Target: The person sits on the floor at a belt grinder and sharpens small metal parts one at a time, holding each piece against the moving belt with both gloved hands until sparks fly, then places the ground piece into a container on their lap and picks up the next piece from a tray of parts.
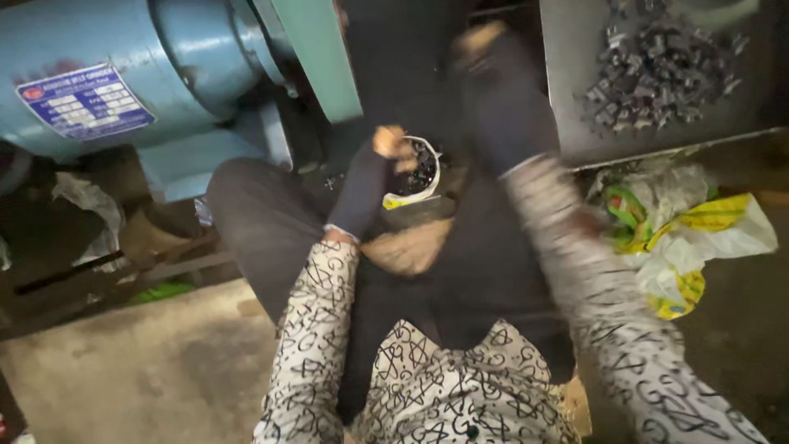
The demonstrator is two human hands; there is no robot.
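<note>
A blue motor (pixel 123 74) with a blue rectangular label (pixel 85 101) stands far left. The blurred right hand (pixel 485 49) reaches far; its grip cannot be told. The left hand (pixel 393 146) pinches inside a small white cup (pixel 415 173) of dark metal pieces, centre.

The single head-worn camera looks steeply down and slightly forward from the person's own head, close over the patterned sleeves (pixel 316 329) and lap. Its view takes in the blue motor housing (pixel 123 74) at upper left, the grey metal tray (pixel 575 82) at upper right and the floor (pixel 148 370) below. The right side appears blurred, so detail there is uncertain.
</note>
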